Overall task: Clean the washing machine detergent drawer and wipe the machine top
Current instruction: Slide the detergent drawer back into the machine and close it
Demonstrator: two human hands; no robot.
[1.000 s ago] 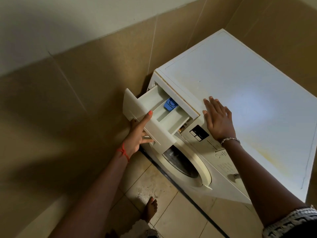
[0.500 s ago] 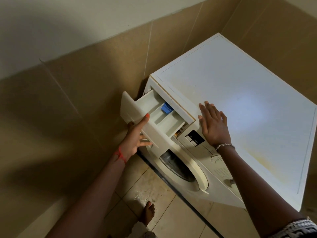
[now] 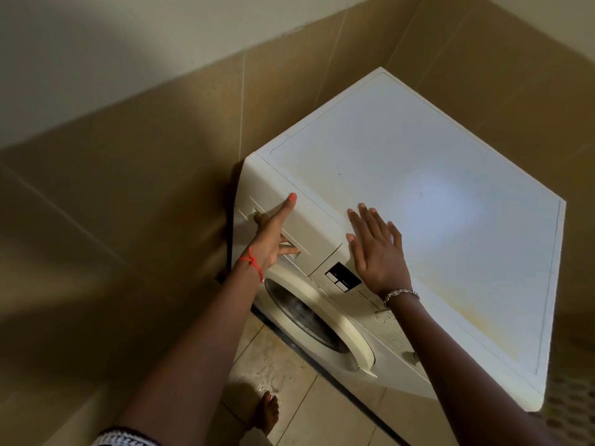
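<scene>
So the detergent drawer [image 3: 301, 222] sits pushed all the way in, flush with the front of the washing machine [image 3: 322, 252], up at its top left corner. The left hand [image 3: 270, 239] is spread against the drawer front. Its thumb is stretched straight up to the machine's top edge and the other fingers are down in the handle recess. The fingers look pretty straight to me, so it's pressing on the drawer, not wrapped round it.

The right hand [image 3: 376, 249] lies flat, palm down and fingers straight, on the front edge of the machine top [image 3: 450, 220], just right of the drawer. It holds nothing. The top has a yellowish stain toward its front right part.

Below the right hand, on the machine's front, there's a small dark display [image 3: 343, 278], and under that the round door [image 3: 322, 320], which is shut. There's a red string [image 3: 252, 263] on the left wrist and a silver bracelet [image 3: 401, 294] on the right. A bare foot [image 3: 267, 413] stands on the floor tiles in front of the machine, and tan wall tiles run behind it.
</scene>
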